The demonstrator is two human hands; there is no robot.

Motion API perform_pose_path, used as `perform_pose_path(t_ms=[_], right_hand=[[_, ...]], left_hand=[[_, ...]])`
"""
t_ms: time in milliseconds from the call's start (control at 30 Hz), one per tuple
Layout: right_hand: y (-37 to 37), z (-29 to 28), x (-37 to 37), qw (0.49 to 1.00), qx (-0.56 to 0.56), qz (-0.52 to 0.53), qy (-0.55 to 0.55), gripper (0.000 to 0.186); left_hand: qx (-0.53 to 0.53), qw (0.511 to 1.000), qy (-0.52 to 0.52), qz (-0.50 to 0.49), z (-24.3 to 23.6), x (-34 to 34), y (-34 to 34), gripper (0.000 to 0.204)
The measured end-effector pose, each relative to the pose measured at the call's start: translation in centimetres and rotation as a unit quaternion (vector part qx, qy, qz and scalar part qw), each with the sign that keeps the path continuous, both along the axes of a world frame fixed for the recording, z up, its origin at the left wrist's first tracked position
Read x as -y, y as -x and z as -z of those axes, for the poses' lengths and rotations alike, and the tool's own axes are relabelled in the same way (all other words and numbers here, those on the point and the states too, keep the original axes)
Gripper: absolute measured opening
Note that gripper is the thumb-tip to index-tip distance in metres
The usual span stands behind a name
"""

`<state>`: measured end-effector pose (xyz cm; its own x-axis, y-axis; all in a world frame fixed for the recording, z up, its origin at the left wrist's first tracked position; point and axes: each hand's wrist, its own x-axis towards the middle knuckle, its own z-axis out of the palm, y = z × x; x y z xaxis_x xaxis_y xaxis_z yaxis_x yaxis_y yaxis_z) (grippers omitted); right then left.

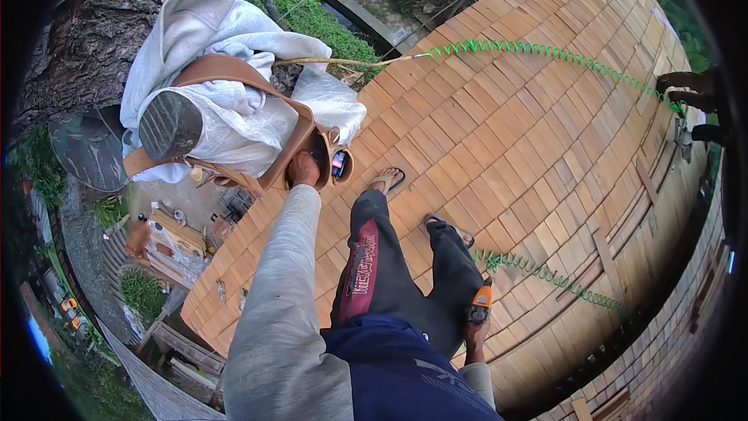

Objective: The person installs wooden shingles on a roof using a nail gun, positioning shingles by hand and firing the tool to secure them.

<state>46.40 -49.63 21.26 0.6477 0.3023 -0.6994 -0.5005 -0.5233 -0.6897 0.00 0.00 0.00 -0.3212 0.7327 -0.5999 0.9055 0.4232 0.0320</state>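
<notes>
My left hand [302, 170] reaches into a brown leather tool pouch [321, 157], its fingers hidden inside. The pouch's wide leather belt [226, 70] wraps a white cloth [257, 121] draped over a cut stub [170, 125] at upper left. A smaller pouch pocket [343, 164] beside my hand holds something blue and red. Low on my right side, my right hand [477, 335] is closed around an orange and black nail gun [480, 304]. A green coiled air hose [538, 269] lies on the shingles just past it.
I stand in sandals on a curved, sloping roof of wooden shingles [467, 148]. Another green coiled hose [538, 48], joined to a yellow hose [351, 61], crosses its upper part. A tree trunk [86, 39] rises at left. Beyond the left roof edge, the ground is far below.
</notes>
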Motion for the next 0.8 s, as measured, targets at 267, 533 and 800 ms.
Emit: perform_pose_path(t_ms=[267,533,800], right_hand=[[1.1,-1.0,-2.5,0.995,0.07,-0.059,0.025,0.022],[-0.9,-0.8,-2.1,0.998,0.006,-0.063,0.016,0.033],[-2.9,1.3,0.7,0.996,0.029,-0.064,0.051,0.033]], left_hand=[[-0.027,1.0,0.008,0.012,-1.9,-1.1,-0.9,0.026],[-0.015,1.0,-0.02,0.003,0.1,-1.2,-0.3,0.022],[0.117,0.992,-0.027,0.024,-1.3,-1.8,-0.4,0.021]])
